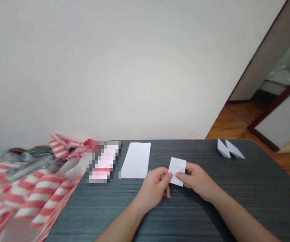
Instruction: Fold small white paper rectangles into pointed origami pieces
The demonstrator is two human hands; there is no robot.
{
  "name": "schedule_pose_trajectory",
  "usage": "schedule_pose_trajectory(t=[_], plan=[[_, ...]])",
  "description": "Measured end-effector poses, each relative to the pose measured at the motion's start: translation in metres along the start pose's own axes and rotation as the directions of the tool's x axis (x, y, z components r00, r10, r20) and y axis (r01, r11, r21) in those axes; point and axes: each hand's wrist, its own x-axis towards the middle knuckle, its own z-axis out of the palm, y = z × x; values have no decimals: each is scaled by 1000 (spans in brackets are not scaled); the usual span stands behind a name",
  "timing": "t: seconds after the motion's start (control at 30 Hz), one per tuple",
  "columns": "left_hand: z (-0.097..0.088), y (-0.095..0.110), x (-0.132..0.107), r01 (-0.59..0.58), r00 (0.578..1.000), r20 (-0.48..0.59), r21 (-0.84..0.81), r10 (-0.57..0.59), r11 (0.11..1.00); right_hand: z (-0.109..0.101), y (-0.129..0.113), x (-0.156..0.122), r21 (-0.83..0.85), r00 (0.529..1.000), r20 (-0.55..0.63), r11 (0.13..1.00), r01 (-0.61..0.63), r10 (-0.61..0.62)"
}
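A small folded piece of white paper (177,164) is held between both hands above the dark table. My left hand (156,185) pinches its left edge between thumb and fingers. On the opposite side, my right hand (197,179) grips the paper with the thumb on top and the fingers behind it. A crease or flap shows across the paper's middle. To the left of my hands lies a flat stack of white paper sheets (136,160). A folded white paper shape with two pointed wings (230,149) rests at the far right of the table.
The dark wood-grain table (104,208) stands against a white wall (145,67). A pixelated pink and white item (104,163) lies near its left edge. Red-and-white striped cloth (39,191) is heaped beside the table. Wooden floor (223,121) and a doorway are at the right.
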Motion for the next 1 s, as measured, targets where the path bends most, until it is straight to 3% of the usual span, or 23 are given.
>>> schedule_pose_trajectory(t=[0.5,1.0], plan=[[0,2,-2,-18,1000,-4,143,18,990,1,0,0,-81,998,-27,995,52,-54],[-2,4,-2,-19,1000,12,174,17,984,0,-2,1,-99,998,-19,993,58,-60]])
